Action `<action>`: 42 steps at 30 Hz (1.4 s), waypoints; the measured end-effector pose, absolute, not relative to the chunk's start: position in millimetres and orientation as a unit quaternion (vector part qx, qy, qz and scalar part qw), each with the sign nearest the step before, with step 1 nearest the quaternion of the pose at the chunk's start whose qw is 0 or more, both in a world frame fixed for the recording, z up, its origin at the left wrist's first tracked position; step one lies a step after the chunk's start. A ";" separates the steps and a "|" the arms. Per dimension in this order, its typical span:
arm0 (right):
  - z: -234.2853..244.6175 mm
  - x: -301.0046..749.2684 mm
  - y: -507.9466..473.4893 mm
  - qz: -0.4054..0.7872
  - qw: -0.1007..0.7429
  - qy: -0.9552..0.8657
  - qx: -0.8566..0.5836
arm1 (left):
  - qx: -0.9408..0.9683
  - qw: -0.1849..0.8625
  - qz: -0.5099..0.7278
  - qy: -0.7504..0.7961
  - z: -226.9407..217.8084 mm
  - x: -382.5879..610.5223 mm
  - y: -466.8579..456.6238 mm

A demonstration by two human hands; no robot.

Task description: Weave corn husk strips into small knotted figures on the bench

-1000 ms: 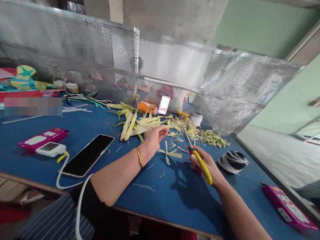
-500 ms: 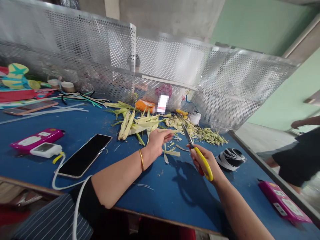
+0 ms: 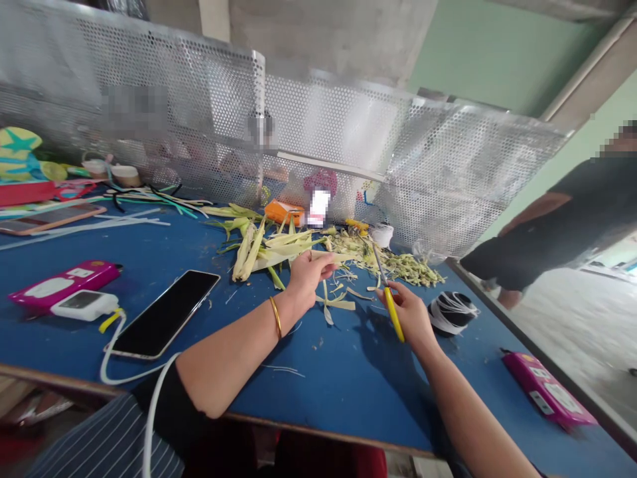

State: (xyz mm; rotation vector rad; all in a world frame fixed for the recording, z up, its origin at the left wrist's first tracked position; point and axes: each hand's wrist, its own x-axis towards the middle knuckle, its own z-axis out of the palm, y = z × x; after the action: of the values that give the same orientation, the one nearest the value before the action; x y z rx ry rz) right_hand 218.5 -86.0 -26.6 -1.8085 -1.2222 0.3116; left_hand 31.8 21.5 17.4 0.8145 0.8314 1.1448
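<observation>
**Leaf strip pinched in one hand, scissors gripped in the other**

The left hand (image 3: 307, 273) is raised just above the blue tabletop (image 3: 323, 385). Its fingers are closed in a pinch on a pale leaf strip (image 3: 344, 257), which runs out to the right of the fingertips. A gold bangle (image 3: 275, 317) sits on that wrist.

The right hand (image 3: 409, 317) is curled tight around the yellow handle of a pair of scissors (image 3: 393, 312). The blades point up and away, close together, and their tips are near the free end of the strip. Whether they touch it cannot be told.

Cut leaf pieces (image 3: 334, 304) lie on the tabletop between the two hands. Behind the left hand is a bundle of long green-yellow leaves (image 3: 253, 244). A heap of trimmings (image 3: 405, 267) spreads along the foot of a perforated metal screen (image 3: 348, 133).

To the left lie a dark-screened smartphone (image 3: 162, 312), a white power bank (image 3: 82, 304) and a pink device (image 3: 54, 284). A spool of black and white cord (image 3: 450, 312) sits just right of the right hand, and a second pink device (image 3: 547, 396) lies near the tabletop's right edge. A person in dark clothing (image 3: 562, 226) stands beyond that edge.
</observation>
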 end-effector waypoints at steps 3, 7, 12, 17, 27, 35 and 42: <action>-23.8 224.1 -80.8 -0.017 0.264 -0.502 -0.824 | 0.402 0.658 0.522 0.364 23.1 26.2 20.1; -12.1 225.3 -67.8 -0.053 0.165 -0.550 -0.817 | 0.459 0.618 0.533 0.352 28.2 16.3 14.0; 22.1 207.0 -44.7 0.030 0.330 -0.567 -0.754 | 0.534 0.585 0.523 0.315 26.9 6.9 8.6; 29.8 174.4 -32.1 0.383 0.489 -0.523 -0.584 | 0.615 0.546 0.500 0.272 15.0 5.8 16.8; 11.8 188.8 -36.6 0.269 0.519 -0.557 -0.590 | 0.647 0.528 0.465 0.293 17.7 3.7 15.5; 18.3 174.6 -47.7 0.035 0.414 -0.668 -0.617 | 0.583 0.614 0.374 0.379 16.0 8.5 8.0; 13.7 174.5 -42.9 0.120 0.449 -0.620 -0.632 | 0.639 0.566 0.376 0.359 9.6 8.5 11.0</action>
State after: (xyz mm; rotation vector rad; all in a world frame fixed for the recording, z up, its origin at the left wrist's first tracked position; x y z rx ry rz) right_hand 174.5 -42.9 13.7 -1.5637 -1.5323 0.2974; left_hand 8.5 11.0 9.6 1.5030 0.8448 0.8832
